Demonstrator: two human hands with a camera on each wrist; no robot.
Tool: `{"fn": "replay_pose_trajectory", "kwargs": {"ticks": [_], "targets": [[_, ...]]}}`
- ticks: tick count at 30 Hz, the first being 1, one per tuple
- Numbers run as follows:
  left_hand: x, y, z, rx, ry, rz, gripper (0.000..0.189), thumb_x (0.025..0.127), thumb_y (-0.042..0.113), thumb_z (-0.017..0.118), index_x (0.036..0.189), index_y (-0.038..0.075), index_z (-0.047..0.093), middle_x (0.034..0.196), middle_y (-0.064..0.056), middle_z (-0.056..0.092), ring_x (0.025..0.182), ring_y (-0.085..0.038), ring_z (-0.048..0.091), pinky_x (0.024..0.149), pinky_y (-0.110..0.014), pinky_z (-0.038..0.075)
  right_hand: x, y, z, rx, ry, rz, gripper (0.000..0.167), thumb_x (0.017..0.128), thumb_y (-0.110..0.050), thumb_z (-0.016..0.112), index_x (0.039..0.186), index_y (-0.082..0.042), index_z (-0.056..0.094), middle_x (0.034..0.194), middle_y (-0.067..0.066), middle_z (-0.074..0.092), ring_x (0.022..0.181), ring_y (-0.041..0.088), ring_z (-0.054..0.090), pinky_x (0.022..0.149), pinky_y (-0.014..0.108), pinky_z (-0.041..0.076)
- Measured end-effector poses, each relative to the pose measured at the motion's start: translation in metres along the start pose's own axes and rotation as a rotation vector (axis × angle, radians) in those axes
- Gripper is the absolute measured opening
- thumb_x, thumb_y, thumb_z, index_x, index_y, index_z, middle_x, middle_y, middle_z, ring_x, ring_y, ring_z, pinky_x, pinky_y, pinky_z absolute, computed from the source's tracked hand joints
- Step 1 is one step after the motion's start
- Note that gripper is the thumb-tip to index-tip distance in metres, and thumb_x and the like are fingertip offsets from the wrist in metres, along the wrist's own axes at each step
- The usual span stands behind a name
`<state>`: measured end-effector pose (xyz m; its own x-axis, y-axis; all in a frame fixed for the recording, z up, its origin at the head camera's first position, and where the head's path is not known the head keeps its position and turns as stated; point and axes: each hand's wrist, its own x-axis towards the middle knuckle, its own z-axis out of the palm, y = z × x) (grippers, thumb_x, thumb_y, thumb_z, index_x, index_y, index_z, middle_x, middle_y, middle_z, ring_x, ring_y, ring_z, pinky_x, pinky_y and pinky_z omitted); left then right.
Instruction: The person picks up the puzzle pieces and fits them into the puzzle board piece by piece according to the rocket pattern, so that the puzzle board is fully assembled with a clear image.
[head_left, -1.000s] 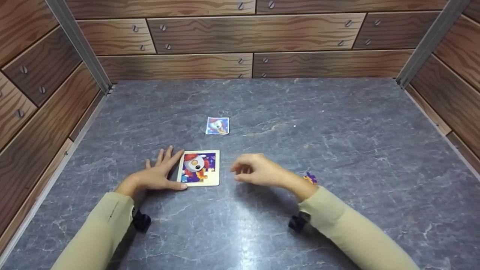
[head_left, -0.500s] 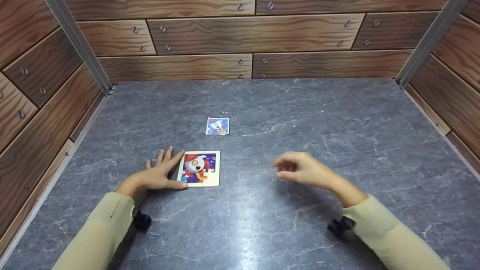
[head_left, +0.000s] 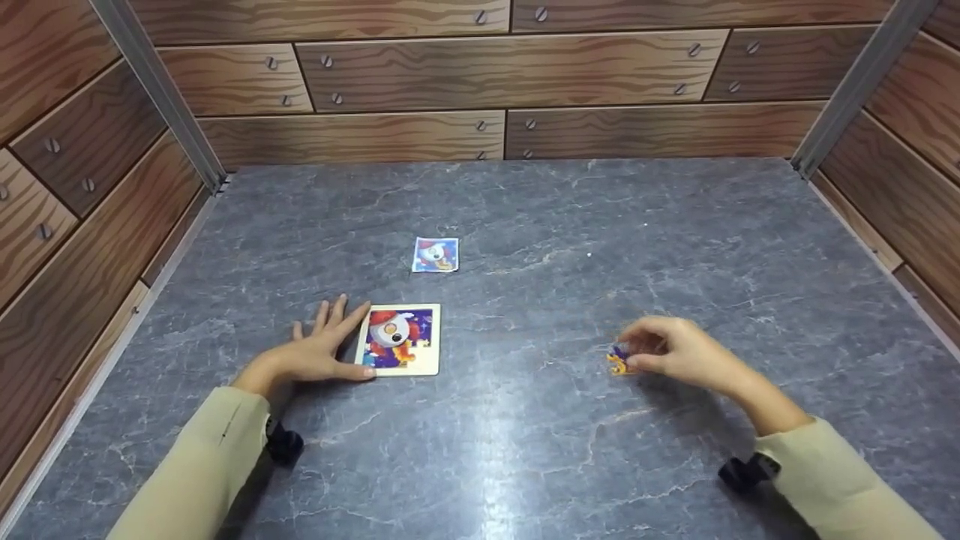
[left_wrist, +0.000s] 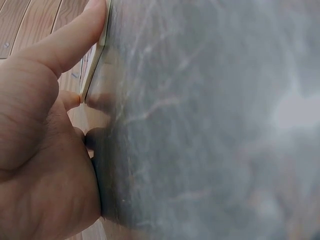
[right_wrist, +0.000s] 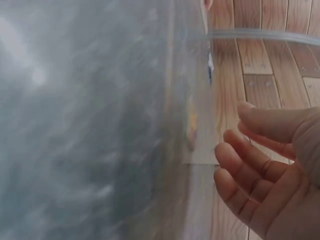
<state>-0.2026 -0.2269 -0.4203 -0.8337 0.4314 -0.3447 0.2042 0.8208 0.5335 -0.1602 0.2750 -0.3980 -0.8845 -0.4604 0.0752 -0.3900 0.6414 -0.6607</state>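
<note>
My left hand (head_left: 311,352) rests at the left side of a square jigsaw puzzle board (head_left: 425,362), its fingers spread. The thumb lies at the near left corner and the index finger at the far left corner. The board has a pale rim, a cartoon picture and a bare patch at its lower right. On the right, my right hand (head_left: 686,352) hovers by a purple and orange puzzle piece (head_left: 617,363), partly covering it in the head view. In the right wrist view its loosely bent fingers (right_wrist: 230,159) stand apart from the piece (right_wrist: 192,125).
A small picture card (head_left: 435,256) with a similar cartoon lies beyond the board. The grey marbled table (head_left: 525,450) is bounded by wood-patterned walls (head_left: 510,71) at the back and sides. A tiny white speck (head_left: 589,255) lies right of the card.
My right hand has moved right, away from the board and over to the loose piece. The left hand and the board have stayed in place.
</note>
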Motion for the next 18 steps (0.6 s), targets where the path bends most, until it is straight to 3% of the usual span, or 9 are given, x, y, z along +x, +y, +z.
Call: {"fn": "replay_pose_trajectory", "kwargs": {"ticks": [8, 18], "targets": [[0.0009, 0.0, 0.001, -0.008, -0.003, 0.006, 0.106, 0.076, 0.06, 0.066, 0.151, 0.023, 0.0, 0.15, -0.017, -0.023, 0.133, -0.037, -0.027, 0.094, -0.067, -0.02, -0.007, 0.0109, -0.0003, -0.028, -0.07, 0.05, 0.035, 0.076, -0.018, 0.077, 0.103, 0.0, 0.064, 0.083, 0.004, 0.061, 0.073, 0.013, 0.055, 0.065, 0.025, 0.048], [0.0001, 0.0002, 0.0008, 0.002, 0.004, 0.009, 0.106, 0.076, 0.06, 0.065, 0.151, 0.023, 0.0, 0.15, -0.018, -0.022, 0.133, -0.039, -0.026, 0.094, -0.067, -0.019, -0.0009, 0.0123, 0.0056, -0.059, -0.104, 0.068, 0.038, 0.072, -0.018, 0.079, 0.099, -0.001, 0.058, 0.084, 0.004, 0.053, 0.074, 0.016, 0.048, 0.066, 0.028, 0.043]]}}
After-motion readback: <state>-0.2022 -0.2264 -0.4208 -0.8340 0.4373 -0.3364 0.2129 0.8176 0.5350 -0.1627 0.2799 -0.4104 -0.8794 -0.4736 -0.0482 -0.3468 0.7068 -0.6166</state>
